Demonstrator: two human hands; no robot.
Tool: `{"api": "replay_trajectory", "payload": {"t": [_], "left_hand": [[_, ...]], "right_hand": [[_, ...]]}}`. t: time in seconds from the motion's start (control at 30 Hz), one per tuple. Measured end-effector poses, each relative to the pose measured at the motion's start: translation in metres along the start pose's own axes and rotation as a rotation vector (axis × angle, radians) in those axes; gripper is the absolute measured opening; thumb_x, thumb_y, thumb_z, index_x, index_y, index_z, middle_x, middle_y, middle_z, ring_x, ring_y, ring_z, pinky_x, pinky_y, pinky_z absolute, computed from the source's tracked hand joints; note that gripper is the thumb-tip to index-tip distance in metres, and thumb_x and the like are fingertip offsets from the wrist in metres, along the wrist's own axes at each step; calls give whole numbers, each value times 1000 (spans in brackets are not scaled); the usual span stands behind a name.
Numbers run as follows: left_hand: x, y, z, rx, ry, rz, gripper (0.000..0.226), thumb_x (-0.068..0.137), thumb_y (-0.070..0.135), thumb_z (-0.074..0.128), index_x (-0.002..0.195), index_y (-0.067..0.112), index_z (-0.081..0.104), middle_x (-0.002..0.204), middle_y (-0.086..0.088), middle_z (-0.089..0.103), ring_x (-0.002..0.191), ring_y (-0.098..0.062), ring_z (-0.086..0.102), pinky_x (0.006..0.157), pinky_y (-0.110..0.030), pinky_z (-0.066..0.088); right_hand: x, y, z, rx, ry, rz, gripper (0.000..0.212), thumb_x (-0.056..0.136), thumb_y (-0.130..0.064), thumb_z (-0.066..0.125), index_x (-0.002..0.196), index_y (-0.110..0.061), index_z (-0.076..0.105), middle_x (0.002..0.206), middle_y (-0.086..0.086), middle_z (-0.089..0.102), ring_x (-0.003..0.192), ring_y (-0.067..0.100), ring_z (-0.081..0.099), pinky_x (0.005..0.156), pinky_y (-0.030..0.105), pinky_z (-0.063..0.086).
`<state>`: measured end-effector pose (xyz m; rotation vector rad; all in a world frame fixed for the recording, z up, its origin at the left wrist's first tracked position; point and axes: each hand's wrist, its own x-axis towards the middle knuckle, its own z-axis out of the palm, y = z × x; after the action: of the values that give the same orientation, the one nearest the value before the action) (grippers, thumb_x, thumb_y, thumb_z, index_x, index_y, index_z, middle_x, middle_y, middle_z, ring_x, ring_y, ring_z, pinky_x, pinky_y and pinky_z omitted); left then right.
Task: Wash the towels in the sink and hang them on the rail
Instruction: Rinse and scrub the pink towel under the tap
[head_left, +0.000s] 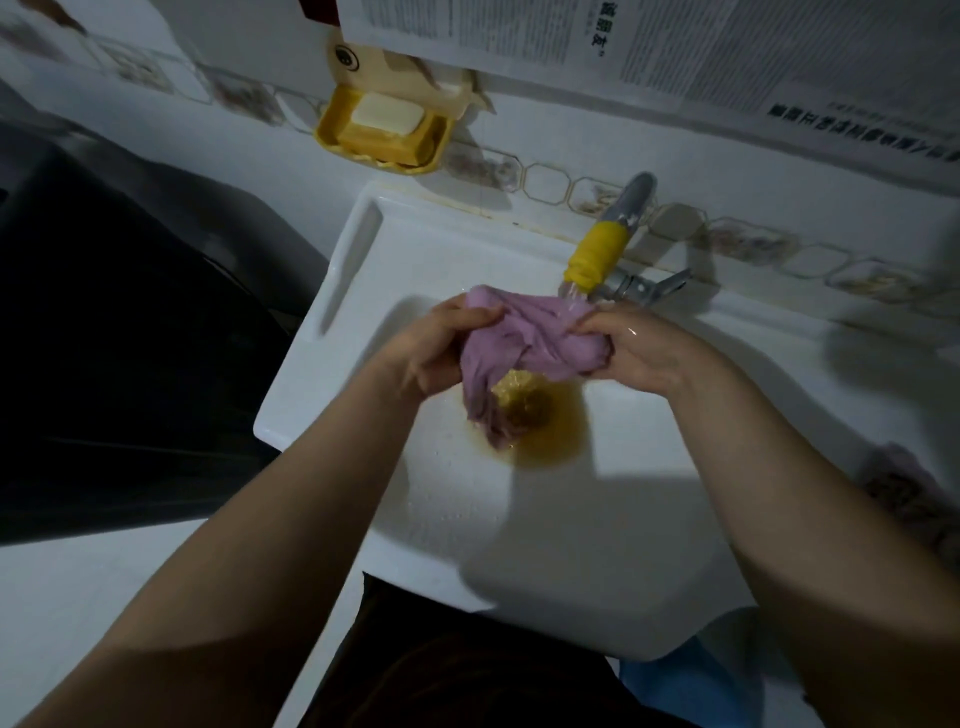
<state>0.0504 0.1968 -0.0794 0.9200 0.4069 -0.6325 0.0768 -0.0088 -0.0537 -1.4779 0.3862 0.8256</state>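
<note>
White sink (597, 519), yellow-brown stain round the drain at centre. Above it, lilac towel (535, 338) bunched under the yellow-sleeved tap (597, 254) at 1 o'clock, water running. Left hand (441, 348) at 9 o'clock of the cloth, fingers curled round it; right hand (639, 348) at 3 o'clock, pinching it. Yellow soap dish (382, 132) at 11 o'clock (soap inside) on tiled wall (260, 47). Newspaper (675, 52) at 1 o'clock.
</note>
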Motion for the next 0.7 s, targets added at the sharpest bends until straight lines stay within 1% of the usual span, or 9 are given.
{"api": "replay_trajectory", "payload": {"t": [0.07,0.13,0.2,0.27,0.33,0.43,0.57,0.63,0.7], "left_hand": [[5,-7,-8,126,184,40,26,93,3,54,118,-6,54,105,-23,63,91,-30,63,77,-36,57],[9,-16,-8,307,302,79,10,95,11,55,97,3,59,92,-18,63,83,-29,59,71,-37,52],[15,-24,-2,409,383,85,18,98,20,52,85,10,60,82,-14,61,79,-26,56,68,-36,46],[15,-24,19,283,450,66,23,100,20,46,87,7,60,80,-13,62,71,-23,58,61,-28,48],[18,-21,36,86,512,44,25,100,17,42,86,4,58,67,-10,63,58,-19,59,46,-19,47],[22,-23,59,1,470,56,35,101,31,39,77,13,56,47,3,61,55,-16,59,48,-23,47],[19,-35,89,56,430,-64,56,90,58,51,57,13,52,43,-8,49,36,-20,46,42,-21,38],[18,-34,91,75,479,-71,52,91,56,51,65,12,59,58,-14,59,46,-24,56,47,-25,41],[27,-26,78,135,574,80,42,98,42,46,111,6,62,108,-18,67,94,-30,66,68,-33,50]], "right_hand": [[0,2,-6,56,32,-64,31,89,2,50,73,-14,71,73,7,68,70,21,64,76,46,52],[1,-1,-2,172,110,-144,28,96,-8,49,78,-15,69,76,6,69,71,22,67,70,48,56],[5,-2,8,160,271,-222,18,99,-20,48,87,-18,61,79,3,68,66,20,67,51,32,55],[2,-2,24,-46,445,-342,16,98,-21,48,83,-18,54,78,2,61,71,20,60,56,24,44],[-6,7,48,-266,517,-457,25,96,-23,52,72,-18,48,70,1,56,73,21,56,61,26,39],[-12,21,78,-519,485,-493,39,90,-54,49,70,-21,52,80,9,67,81,28,63,74,35,50],[16,6,51,-401,648,-337,48,82,-55,49,83,-10,66,84,13,70,80,29,66,72,38,53],[19,6,50,-364,678,-375,32,87,-41,53,76,-12,62,77,13,66,72,24,62,67,35,48],[11,17,68,-358,625,-420,31,89,-40,51,69,-17,58,76,15,66,72,21,58,69,34,46]]}}
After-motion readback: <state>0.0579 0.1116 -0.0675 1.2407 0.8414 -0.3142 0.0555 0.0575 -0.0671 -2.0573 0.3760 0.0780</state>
